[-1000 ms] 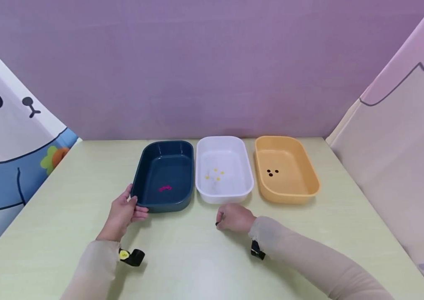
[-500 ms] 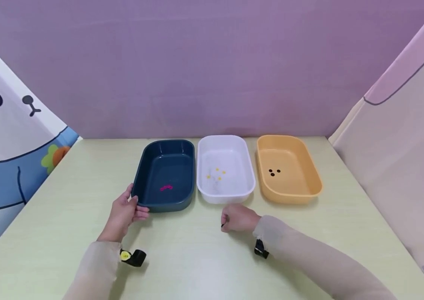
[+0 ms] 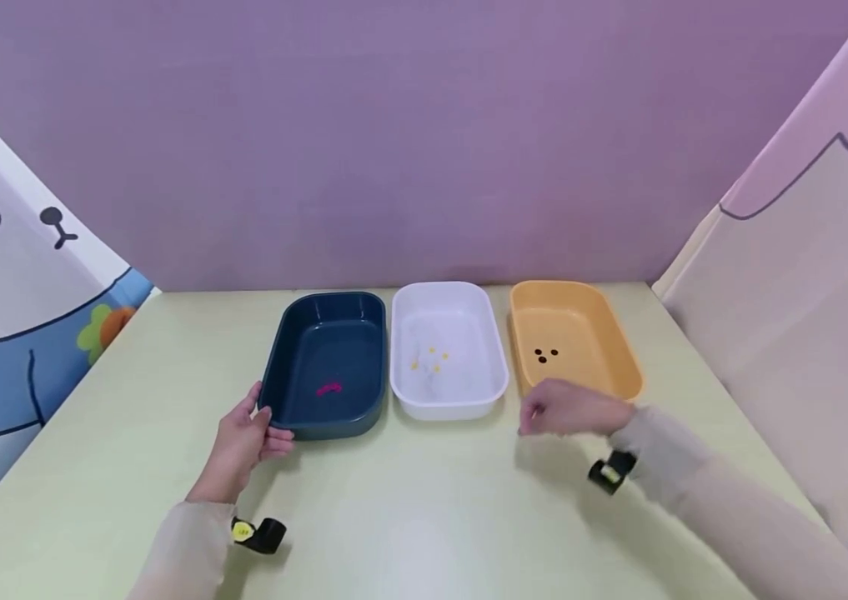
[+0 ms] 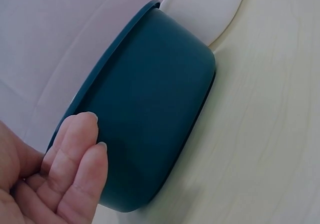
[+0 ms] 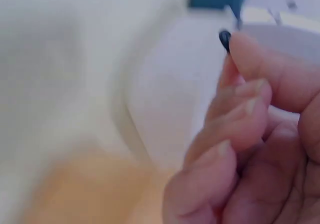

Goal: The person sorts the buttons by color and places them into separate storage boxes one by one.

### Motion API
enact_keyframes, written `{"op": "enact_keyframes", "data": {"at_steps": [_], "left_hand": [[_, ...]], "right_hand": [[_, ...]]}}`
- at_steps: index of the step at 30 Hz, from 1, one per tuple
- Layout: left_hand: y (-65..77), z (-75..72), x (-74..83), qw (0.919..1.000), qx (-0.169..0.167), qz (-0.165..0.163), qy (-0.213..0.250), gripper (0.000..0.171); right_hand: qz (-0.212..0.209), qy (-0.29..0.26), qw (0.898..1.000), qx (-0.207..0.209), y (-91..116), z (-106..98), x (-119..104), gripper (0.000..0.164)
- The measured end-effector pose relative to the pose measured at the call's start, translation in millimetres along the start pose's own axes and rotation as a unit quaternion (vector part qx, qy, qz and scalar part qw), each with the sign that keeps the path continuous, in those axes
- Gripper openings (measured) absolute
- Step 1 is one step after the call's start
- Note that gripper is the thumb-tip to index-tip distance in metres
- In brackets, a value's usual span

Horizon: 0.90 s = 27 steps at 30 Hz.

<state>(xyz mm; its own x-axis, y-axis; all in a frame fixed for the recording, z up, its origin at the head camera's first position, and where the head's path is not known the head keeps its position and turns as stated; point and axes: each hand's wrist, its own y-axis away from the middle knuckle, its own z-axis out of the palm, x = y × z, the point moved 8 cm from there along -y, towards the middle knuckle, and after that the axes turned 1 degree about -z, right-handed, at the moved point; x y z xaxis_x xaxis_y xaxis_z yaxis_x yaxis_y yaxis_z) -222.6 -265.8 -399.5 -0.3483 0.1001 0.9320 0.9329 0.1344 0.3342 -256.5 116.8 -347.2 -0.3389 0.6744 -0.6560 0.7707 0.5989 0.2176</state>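
My left hand (image 3: 242,446) holds the front left corner of a dark blue tray (image 3: 329,427). In the left wrist view its bent fingers (image 4: 75,154) lie by the tray's outer wall. My right hand (image 3: 569,408) is over the front edge of an orange tray (image 3: 589,333), partly covering it. Between thumb and fingertip it pinches a small, glossy black round piece (image 5: 225,40). Several similar dark pieces (image 3: 542,360) lie inside the orange tray. Small pink pieces (image 3: 329,388) lie in the dark blue tray.
A white tray (image 3: 448,408) with several tiny yellow pieces (image 3: 436,368) stands between the blue and orange ones. All three trays stand in a row on the pale table (image 3: 408,517), before a purple backdrop (image 3: 424,150). Printed cloth panels (image 3: 784,333) border both sides.
My right hand, pinching the black piece, has moved right from in front of the white tray to the orange tray's front edge. The left hand stays at the blue tray's corner.
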Motion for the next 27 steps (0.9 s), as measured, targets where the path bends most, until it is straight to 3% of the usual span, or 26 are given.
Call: {"op": "enact_keyframes", "data": {"at_steps": [5,9,18,27], "left_hand": [[2.4,-0.5,-1.0,1.0,0.001,0.003,0.004,0.058],[1.4,0.4,1.1,0.9999,-0.004,0.007,0.009,0.059],[0.6,-0.2,1.2,0.9999,-0.001,0.003,0.01,0.059],[0.9,2.2,1.2,1.0,0.002,0.001,0.005,0.059]], "right_hand": [[0.07,-0.047,0.996,0.037,-4,-64,31,0.008],[0.121,-0.068,0.989,0.053,-16,-89,61,0.017],[0.193,-0.062,0.979,0.027,-43,-83,105,0.022],[0.17,-0.004,0.985,-0.008,-56,-82,107,0.014]]}}
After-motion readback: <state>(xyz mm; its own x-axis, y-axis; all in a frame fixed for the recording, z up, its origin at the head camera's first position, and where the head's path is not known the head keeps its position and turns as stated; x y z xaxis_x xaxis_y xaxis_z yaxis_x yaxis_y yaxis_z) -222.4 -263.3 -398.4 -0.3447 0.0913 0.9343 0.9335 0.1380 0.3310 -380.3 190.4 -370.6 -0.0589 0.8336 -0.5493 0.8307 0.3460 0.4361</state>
